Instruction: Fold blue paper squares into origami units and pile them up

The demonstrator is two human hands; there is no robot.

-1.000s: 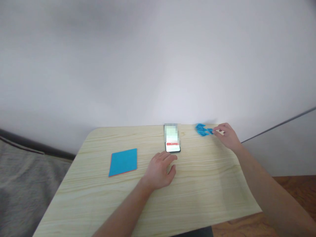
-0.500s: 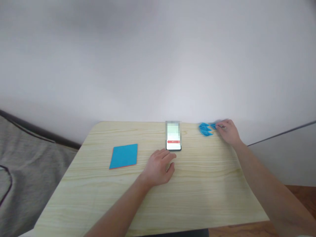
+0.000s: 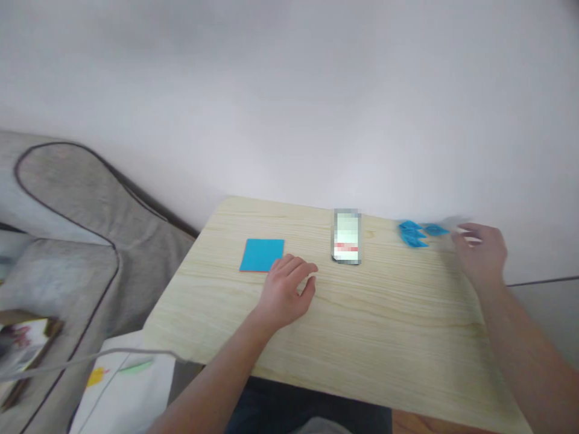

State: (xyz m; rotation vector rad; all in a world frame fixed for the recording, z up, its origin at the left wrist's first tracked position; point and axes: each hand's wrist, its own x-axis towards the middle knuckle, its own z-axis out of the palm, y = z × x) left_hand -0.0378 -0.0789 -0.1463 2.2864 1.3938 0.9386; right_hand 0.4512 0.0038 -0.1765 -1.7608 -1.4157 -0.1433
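Note:
Near the table's back right edge lie several blue folded paper pieces [image 3: 412,234], with one more folded piece [image 3: 435,230] just right of them. My right hand [image 3: 482,250] hovers beside that piece, thumb and fingers apart, holding nothing I can see. My left hand [image 3: 287,289] is over the middle of the table, its fingers loosely bent and thumb apart, with nothing in it. Its fingertips overlap the corner of a stack of blue square paper [image 3: 262,255], which has a red edge underneath. Whether they touch the paper I cannot tell.
A phone [image 3: 347,238] with a lit, blurred screen lies at the back of the wooden table [image 3: 362,325], close to the white wall [image 3: 316,108]. On the left stand a grey sofa [image 3: 76,241] and a white surface [image 3: 122,392] with a pale cable [image 3: 113,352] passing over it.
My right hand has let go of the small folded piece and moved off to its right. The view has swung left, showing more of the sofa; my left hand now overlaps the blue paper.

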